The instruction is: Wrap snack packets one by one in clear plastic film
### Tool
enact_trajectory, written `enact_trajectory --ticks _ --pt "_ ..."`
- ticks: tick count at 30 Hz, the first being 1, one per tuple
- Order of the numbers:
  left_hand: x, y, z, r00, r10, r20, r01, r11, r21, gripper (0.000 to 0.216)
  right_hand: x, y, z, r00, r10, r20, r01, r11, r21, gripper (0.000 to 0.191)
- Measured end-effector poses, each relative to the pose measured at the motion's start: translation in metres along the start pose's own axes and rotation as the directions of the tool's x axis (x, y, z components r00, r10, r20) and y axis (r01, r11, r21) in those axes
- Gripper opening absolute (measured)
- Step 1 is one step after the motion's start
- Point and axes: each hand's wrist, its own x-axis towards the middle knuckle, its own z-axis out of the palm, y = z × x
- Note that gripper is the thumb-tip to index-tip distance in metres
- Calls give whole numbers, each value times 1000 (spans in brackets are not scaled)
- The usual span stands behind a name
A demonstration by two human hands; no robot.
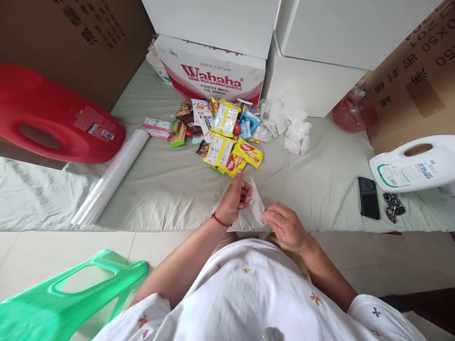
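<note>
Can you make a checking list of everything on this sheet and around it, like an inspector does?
Surface: wrinkled pale sheet.
Job's things: clear bag; small yellow piece; snack pile; spare clear bags.
Clutter: film roll, phone, keys, white jug.
Grip: left hand pinches the small yellow piece; right hand holds the clear bag.
Cables: nothing seen.
Surroundings: Wahaha box, red stool, green stool, cardboard boxes, white cabinets.

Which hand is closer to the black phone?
Right. The right hand lies left of the black phone, apart from it; the left hand is farther left, beyond the clear bag.
</note>
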Motion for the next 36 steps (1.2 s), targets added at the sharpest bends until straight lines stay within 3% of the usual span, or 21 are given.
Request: enact_trajectory --ticks 5,10,14,17,19,21,25,31,36 --pt "-5 14 -14 997 -10 81 2 995 100 57 -2 -11 -2 994 -82 68 90 987 -131 28" --pt "-14 12 -15 979 158 127 -170 981 89 46 -6 -8 1 995 -47 83 57 992 -112 27" --pt "-23 1 -14 930 341 139 -360 922 141 46 -7 -1 -1 984 149 94 -160 980 119 18" --pt "-32 -7 -15 845 470 254 -529 803 273 42 -4 -1 -4 920 378 104 -388 844 370 30" --pt "-38 -11 -14 787 504 356 -613 705 357 41 2 -4 -5 884 455 104 -437 728 529 44" --pt "-42 -14 -12 767 494 410 -639 650 412 41 10 -7 -3 865 492 97 -441 654 615 48" --pt "-43 -19 -12 813 447 372 -577 700 421 43 20 -8 4 821 566 68 -486 632 604 29" --pt "-36 -23 -25 890 416 185 -453 849 272 47 13 7 2 734 678 -37 -476 553 683 29" --pt "-26 -27 -37 923 373 91 -384 894 232 41 6 14 -8 714 693 -95 -388 506 771 27"
